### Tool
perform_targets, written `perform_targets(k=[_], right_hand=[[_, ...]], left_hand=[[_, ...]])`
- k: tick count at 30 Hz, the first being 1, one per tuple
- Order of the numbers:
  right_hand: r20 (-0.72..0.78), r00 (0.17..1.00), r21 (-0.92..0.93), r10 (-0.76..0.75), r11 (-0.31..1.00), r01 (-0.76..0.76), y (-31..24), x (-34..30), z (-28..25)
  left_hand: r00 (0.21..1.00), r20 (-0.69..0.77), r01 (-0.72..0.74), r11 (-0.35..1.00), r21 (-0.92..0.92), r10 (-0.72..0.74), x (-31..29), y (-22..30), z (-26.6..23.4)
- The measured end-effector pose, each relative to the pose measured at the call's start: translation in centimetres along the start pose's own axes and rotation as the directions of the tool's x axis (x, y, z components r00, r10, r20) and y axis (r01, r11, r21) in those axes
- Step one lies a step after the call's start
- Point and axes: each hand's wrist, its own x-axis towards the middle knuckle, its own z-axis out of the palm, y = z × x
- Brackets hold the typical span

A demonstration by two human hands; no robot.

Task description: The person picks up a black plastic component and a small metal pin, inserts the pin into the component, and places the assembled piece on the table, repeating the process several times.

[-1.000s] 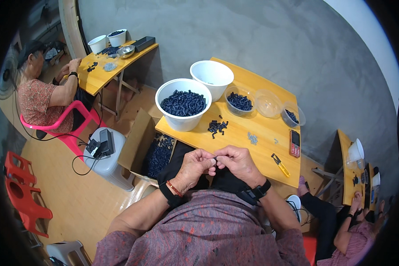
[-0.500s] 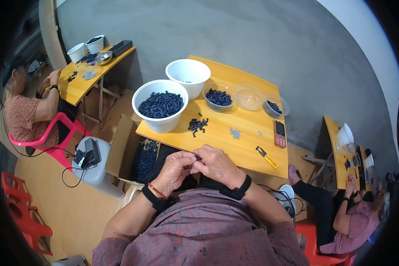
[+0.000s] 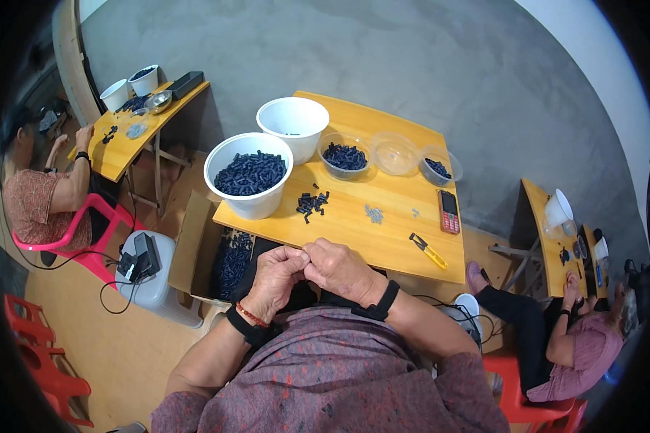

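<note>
My left hand point(image 3: 273, 280) and my right hand point(image 3: 344, 271) meet just off the table's near edge, above my lap. Fingertips of both are pinched together and touch each other. Whatever they hold is hidden behind the fingers. Beyond them on the wooden table point(image 3: 379, 245) lies a loose pile of small black tube-shaped parts point(image 3: 312, 205). To its right is a little heap of small silvery pieces point(image 3: 373, 213), with a few more silvery bits point(image 3: 415, 213) farther right. A yellow-handled cutter point(image 3: 429, 251) rests near the front right.
A white bucket of black parts point(image 3: 249, 175) stands left, a nearly empty white bucket point(image 3: 293, 119) behind it. Clear plastic bowls point(image 3: 344, 156) line the back; a red phone point(image 3: 449, 212) lies right. A cardboard box point(image 3: 196, 242) stands below. People work at tables on both sides.
A small dark piece showed between my fingertips before; now it is out of sight. My hands stay together. The view has shifted slightly. The person at left has raised a hand away from the other.
</note>
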Motion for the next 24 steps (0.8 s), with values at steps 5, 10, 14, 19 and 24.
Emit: perform_targets(k=[5,10,14,19,24], right_hand=[[-0.029,0.987,-0.064,-0.156,0.986,0.154,0.2,-0.3,0.1],[-0.024,0.999,0.148,0.041,0.988,-0.037,-1.9,-0.1,-2.5],[-0.061,0.984,0.047,0.167,0.985,-0.165,1.5,-2.5,-6.1],[-0.326,0.897,-0.273,0.298,0.879,-0.391,8.2,-7.8,-11.4],[-0.266,0.846,-0.279,0.462,0.803,-0.526,9.0,-8.8,-11.9]], left_hand=[[0.999,0.014,-0.036,0.999,0.038,0.035,0.1,-0.3,0.2],[0.996,0.069,-0.065,0.995,0.071,0.061,0.2,0.5,0.2],[0.947,-0.264,-0.166,0.983,0.079,0.181,0.6,1.1,-0.7],[0.669,-0.719,-0.304,0.952,-0.034,0.188,2.6,2.4,-4.1],[0.536,-0.843,-0.272,0.956,-0.113,0.053,4.0,3.0,-6.7]])
